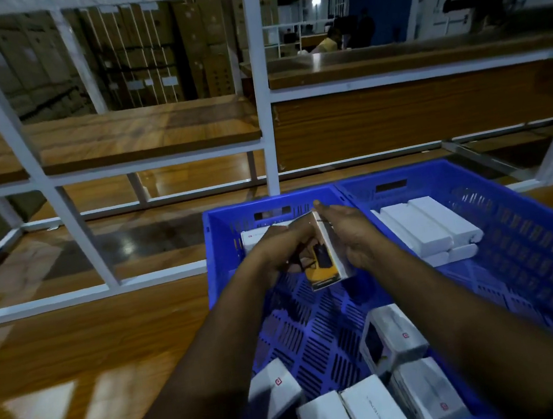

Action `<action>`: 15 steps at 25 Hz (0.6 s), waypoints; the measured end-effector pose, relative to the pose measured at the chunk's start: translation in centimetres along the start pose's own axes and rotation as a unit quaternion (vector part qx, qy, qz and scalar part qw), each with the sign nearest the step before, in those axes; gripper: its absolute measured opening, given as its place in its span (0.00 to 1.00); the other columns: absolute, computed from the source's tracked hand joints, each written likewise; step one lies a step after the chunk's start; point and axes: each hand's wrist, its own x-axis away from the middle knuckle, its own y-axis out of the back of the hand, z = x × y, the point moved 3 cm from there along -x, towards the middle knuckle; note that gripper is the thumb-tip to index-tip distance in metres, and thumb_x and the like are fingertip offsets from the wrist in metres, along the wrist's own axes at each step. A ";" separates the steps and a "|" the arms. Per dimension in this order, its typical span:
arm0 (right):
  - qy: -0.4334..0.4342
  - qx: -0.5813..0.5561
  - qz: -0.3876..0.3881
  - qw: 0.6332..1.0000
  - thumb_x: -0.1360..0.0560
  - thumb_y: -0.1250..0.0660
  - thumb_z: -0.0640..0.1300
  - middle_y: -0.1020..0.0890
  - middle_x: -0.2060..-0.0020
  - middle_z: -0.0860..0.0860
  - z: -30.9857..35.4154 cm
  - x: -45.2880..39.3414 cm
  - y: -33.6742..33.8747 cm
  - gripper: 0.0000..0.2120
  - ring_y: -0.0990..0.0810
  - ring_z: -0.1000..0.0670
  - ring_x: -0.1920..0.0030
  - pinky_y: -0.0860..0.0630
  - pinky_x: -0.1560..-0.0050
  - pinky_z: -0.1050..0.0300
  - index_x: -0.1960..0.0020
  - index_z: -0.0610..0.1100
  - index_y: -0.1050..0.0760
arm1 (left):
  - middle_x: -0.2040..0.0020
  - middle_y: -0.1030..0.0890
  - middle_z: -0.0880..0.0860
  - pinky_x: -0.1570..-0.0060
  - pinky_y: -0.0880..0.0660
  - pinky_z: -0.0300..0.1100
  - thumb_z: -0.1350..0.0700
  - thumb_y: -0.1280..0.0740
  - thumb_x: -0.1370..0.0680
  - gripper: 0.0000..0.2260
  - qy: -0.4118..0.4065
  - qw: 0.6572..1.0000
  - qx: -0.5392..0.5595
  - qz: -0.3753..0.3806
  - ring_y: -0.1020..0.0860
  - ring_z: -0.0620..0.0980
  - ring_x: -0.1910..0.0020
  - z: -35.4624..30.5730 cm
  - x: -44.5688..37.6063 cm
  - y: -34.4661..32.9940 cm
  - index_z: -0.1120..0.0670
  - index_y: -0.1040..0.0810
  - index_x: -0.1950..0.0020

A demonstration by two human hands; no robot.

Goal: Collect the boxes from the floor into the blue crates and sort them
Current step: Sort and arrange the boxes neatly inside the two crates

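Above the near crate (223,236), the left hand (281,250) and right hand (354,235) both grasp one small box (326,265). Their forearms hide part of the loose boxes (370,408) below; the frame edge cuts those off. White boxes (432,226) fill the far crate (529,232), its right side cropped.

A warehouse: stacked cartons (133,53) behind white metal racking (259,73).

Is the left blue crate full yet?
No. The left blue crate shows bare slatted floor mid-crate; white boxes lie only at its near and far ends.
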 end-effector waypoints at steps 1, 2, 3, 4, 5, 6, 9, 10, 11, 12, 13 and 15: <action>0.002 -0.002 0.008 1.000 0.21 0.33 0.51 0.16 0.63 0.45 -0.1 -0.4 0.1 0.10 0.17 0.47 0.64 0.22 0.66 0.57 0.54 0.44 0.21 | 0.59 0.18 0.54 0.59 0.23 0.43 0.44 0.31 0.22 0.12 0.010 1.000 0.017 -0.007 0.21 0.49 0.61 -0.1 -0.3 -0.4 0.53 0.21 0.52; 0.001 -0.008 0.019 1.000 0.21 0.33 0.49 0.16 0.62 0.45 -0.3 -0.7 0.2 0.08 0.17 0.47 0.63 0.21 0.65 0.56 0.53 0.44 0.21 | 0.59 0.19 0.54 0.59 0.24 0.42 0.42 0.31 0.22 0.14 0.017 0.999 0.018 -0.023 0.22 0.50 0.61 -0.1 -0.7 -0.7 0.53 0.21 0.52; 0.001 -0.012 0.023 1.000 0.21 0.33 0.48 0.16 0.60 0.44 -0.4 -1.1 0.2 0.08 0.17 0.47 0.62 0.21 0.63 0.55 0.52 0.44 0.21 | 0.60 0.20 0.54 0.59 0.25 0.42 0.41 0.32 0.22 0.15 0.018 0.999 0.017 -0.047 0.23 0.51 0.61 0.1 -1.1 -0.9 0.53 0.21 0.52; -0.003 -0.007 0.026 1.000 0.20 0.34 0.49 0.16 0.59 0.44 -0.5 -1.4 0.3 0.09 0.17 0.46 0.61 0.21 0.63 0.55 0.51 0.44 0.22 | 0.61 0.21 0.53 0.61 0.26 0.40 0.41 0.33 0.22 0.15 0.020 0.997 0.023 -0.068 0.23 0.51 0.62 0.1 -1.3 -1.0 0.54 0.21 0.51; -0.017 -0.001 0.028 0.999 0.20 0.35 0.50 0.16 0.59 0.44 -0.5 -1.6 0.5 0.10 0.17 0.46 0.61 0.22 0.64 0.55 0.50 0.43 0.22 | 0.62 0.19 0.53 0.64 0.25 0.39 0.41 0.34 0.21 0.16 0.026 0.995 0.052 -0.080 0.22 0.50 0.63 0.2 -1.5 -1.0 0.54 0.21 0.50; -0.034 0.000 0.035 0.999 0.19 0.37 0.52 0.16 0.59 0.45 -0.7 -1.9 0.6 0.12 0.17 0.46 0.61 0.24 0.65 0.56 0.50 0.43 0.23 | 0.61 0.17 0.53 0.66 0.24 0.39 0.41 0.34 0.21 0.17 0.037 0.991 0.103 -0.077 0.18 0.51 0.63 0.4 -1.7 -0.8 0.55 0.20 0.48; -0.061 -0.001 0.056 0.997 0.19 0.39 0.56 0.14 0.55 0.46 -1.0 -1.7 0.5 0.16 0.16 0.47 0.57 0.23 0.64 0.54 0.47 0.43 0.22 | 0.46 0.14 0.59 0.50 0.18 0.51 0.39 0.34 0.22 0.22 0.051 0.972 0.228 -0.010 0.15 0.58 0.48 1.3 -2.4 -0.4 0.55 0.21 0.37; -0.060 -0.008 0.067 0.996 0.20 0.39 0.57 0.14 0.53 0.46 -1.2 -1.8 0.5 0.18 0.15 0.46 0.53 0.20 0.59 0.52 0.44 0.43 0.22 | 0.43 0.15 0.60 0.48 0.19 0.53 0.39 0.34 0.22 0.23 0.052 0.969 0.242 0.001 0.16 0.59 0.46 1.5 -2.5 -0.3 0.55 0.21 0.35; -0.065 -0.017 0.073 0.995 0.20 0.39 0.58 0.14 0.50 0.45 -1.4 -1.8 0.4 0.19 0.15 0.45 0.50 0.18 0.52 0.48 0.42 0.44 0.21 | 0.44 0.15 0.60 0.49 0.19 0.53 0.40 0.34 0.22 0.23 0.054 0.967 0.249 -0.001 0.15 0.58 0.47 1.8 -2.7 -0.3 0.54 0.21 0.35; -0.070 -0.026 0.076 0.994 0.20 0.39 0.59 0.14 0.49 0.44 -1.6 -1.9 0.4 0.20 0.15 0.44 0.48 0.19 0.46 0.46 0.42 0.45 0.21 | 0.46 0.14 0.59 0.52 0.18 0.52 0.40 0.34 0.22 0.23 0.057 0.964 0.259 -0.008 0.14 0.57 0.50 2.0 -2.8 -0.3 0.55 0.21 0.36; -0.072 -0.038 0.077 0.994 0.20 0.40 0.60 0.14 0.49 0.44 -1.7 -1.9 0.4 0.19 0.15 0.43 0.48 0.19 0.45 0.45 0.42 0.47 0.21 | 0.49 0.13 0.58 0.55 0.18 0.50 0.40 0.35 0.21 0.22 0.059 0.961 0.269 -0.020 0.14 0.56 0.54 2.1 -3.0 -0.2 0.55 0.20 0.37; -0.059 -0.055 0.076 0.994 0.19 0.41 0.59 0.15 0.47 0.45 -1.6 -1.9 0.6 0.17 0.16 0.44 0.47 0.19 0.50 0.47 0.41 0.51 0.21 | 0.52 0.13 0.56 0.58 0.19 0.48 0.39 0.38 0.20 0.22 0.059 0.953 0.297 -0.027 0.14 0.55 0.57 2.4 -3.2 -0.1 0.54 0.20 0.38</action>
